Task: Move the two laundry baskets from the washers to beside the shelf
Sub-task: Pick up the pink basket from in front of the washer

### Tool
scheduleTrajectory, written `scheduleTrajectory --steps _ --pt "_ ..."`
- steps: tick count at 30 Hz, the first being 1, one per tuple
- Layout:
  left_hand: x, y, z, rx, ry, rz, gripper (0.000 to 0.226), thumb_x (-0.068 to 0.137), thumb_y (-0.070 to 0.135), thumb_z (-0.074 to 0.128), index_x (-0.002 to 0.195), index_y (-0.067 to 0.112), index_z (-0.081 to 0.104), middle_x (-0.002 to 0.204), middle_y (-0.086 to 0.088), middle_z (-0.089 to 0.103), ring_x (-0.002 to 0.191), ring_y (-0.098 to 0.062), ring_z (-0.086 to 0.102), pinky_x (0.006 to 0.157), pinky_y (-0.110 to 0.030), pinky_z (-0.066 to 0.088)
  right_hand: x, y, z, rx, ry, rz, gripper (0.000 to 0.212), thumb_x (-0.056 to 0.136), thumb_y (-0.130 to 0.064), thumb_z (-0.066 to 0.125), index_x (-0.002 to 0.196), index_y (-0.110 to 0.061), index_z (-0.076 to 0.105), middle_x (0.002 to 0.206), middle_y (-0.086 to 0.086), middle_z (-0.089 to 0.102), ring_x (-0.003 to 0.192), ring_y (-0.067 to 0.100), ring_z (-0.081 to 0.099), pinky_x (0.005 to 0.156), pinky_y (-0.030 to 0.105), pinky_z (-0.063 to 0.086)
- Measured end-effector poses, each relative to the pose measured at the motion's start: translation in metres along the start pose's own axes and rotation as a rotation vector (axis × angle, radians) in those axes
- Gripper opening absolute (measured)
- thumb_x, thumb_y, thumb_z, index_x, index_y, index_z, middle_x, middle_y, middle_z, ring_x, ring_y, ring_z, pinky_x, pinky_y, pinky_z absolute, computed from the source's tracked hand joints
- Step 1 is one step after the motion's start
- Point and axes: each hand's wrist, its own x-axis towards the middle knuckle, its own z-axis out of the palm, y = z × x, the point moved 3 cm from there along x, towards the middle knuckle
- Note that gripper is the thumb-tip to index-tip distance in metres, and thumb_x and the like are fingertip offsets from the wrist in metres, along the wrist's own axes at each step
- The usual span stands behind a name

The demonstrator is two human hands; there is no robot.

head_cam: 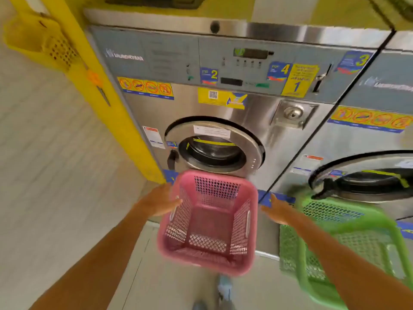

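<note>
A pink mesh laundry basket stands empty on the floor in front of the steel washer. A green mesh basket stands to its right, before a second washer. My left hand is spread open at the pink basket's left rim, touching or nearly touching it. My right hand is open just right of the pink basket's right rim, between the two baskets, a small gap away.
A yellow pillar rises left of the washer, with a yellow basket beyond it at the upper left. Pale tiled floor stretches to the left. My feet are just behind the pink basket.
</note>
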Motion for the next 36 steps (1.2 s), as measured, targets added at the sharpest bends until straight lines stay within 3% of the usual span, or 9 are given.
scheduleTrajectory --steps 3,6,10,14,17,23,28,31,36 --pt "0.047 -0.026 0.056 0.0 -0.061 -0.068 0.08 0.094 0.047 0.056 0.156 0.015 0.017 0.158 -0.014 0.03 0.142 -0.033 0.035 0.114 -0.039 0.031 0.05 0.008 0.061 -0.023 -0.079 0.013 0.076 0.099 -0.045 0.043 0.153 -0.003 0.01 0.133 0.028 0.055 0.114 0.037 0.059 0.097 0.042 0.045" --pt "0.099 -0.063 0.115 -0.02 -0.066 -0.174 0.085 0.093 0.041 0.057 0.155 0.004 0.013 0.156 -0.021 0.028 0.138 -0.039 0.038 0.111 -0.045 0.035 0.1 0.023 0.122 0.015 0.046 -0.05 0.055 0.096 -0.028 0.044 0.142 -0.003 0.028 0.122 0.034 0.059 0.095 0.05 0.064 0.079 0.053 0.056" --pt "0.147 -0.082 0.159 -0.042 0.061 -0.24 0.088 0.095 0.026 0.058 0.156 0.001 -0.001 0.158 -0.024 0.019 0.133 -0.048 0.042 0.104 -0.052 0.039 0.142 0.038 0.168 0.184 -0.022 0.085 0.087 0.086 -0.053 0.048 0.15 0.0 0.019 0.132 0.03 0.051 0.113 0.044 0.057 0.091 0.043 0.047" --pt "0.167 -0.094 0.177 -0.107 0.184 -0.278 0.08 0.097 0.015 0.048 0.157 0.012 -0.006 0.144 -0.027 0.039 0.114 -0.05 0.057 0.089 -0.054 0.046 0.141 0.028 0.17 0.272 0.166 0.157 0.047 0.094 -0.02 0.056 0.127 0.008 0.037 0.107 0.039 0.059 0.096 0.054 0.06 0.076 0.049 0.047" --pt "0.164 -0.103 0.18 -0.172 0.22 -0.272 0.08 0.097 0.017 0.049 0.157 0.02 -0.004 0.135 -0.024 0.048 0.107 -0.048 0.06 0.084 -0.055 0.05 0.133 0.026 0.173 0.274 0.202 0.169 0.043 0.095 -0.021 0.055 0.123 0.005 0.034 0.1 0.041 0.061 0.089 0.055 0.062 0.071 0.051 0.049" --pt "0.091 -0.12 0.183 -0.251 0.195 -0.355 0.082 0.098 0.024 0.054 0.158 0.019 -0.001 0.13 -0.017 0.055 0.092 -0.031 0.065 0.064 -0.036 0.047 0.114 -0.003 0.166 0.124 0.181 0.023 0.051 0.097 -0.034 0.051 0.123 0.006 0.034 0.099 0.041 0.061 0.084 0.056 0.062 0.07 0.058 0.053" --pt "-0.009 -0.173 0.213 -0.408 0.216 -0.514 0.075 0.102 0.028 0.048 0.158 0.018 -0.002 0.131 -0.015 0.057 0.086 -0.021 0.062 0.065 -0.031 0.052 0.106 -0.045 0.196 0.025 0.087 -0.165 0.061 0.092 -0.054 0.047 0.13 -0.009 0.029 0.088 0.03 0.067 0.071 0.046 0.068 0.06 0.055 0.056" --pt "-0.077 -0.2 0.229 -0.505 0.257 -0.616 0.064 0.104 0.028 0.043 0.155 0.01 0.01 0.135 -0.015 0.058 0.1 -0.03 0.068 0.069 -0.025 0.05 0.089 -0.096 0.222 -0.065 0.029 -0.267 0.051 0.095 -0.043 0.05 0.129 -0.009 0.032 0.088 0.033 0.067 0.073 0.048 0.067 0.059 0.052 0.056" --pt "-0.19 -0.265 0.289 -0.712 0.355 -0.819 0.05 0.104 0.026 0.043 0.147 0.011 0.024 0.114 -0.011 0.068 0.074 -0.015 0.061 0.061 -0.024 0.051 0.034 -0.193 0.284 -0.244 -0.091 -0.459 0.045 0.094 -0.023 0.057 0.128 -0.003 0.036 0.094 0.035 0.066 0.082 0.05 0.066 0.057 0.039 0.05"
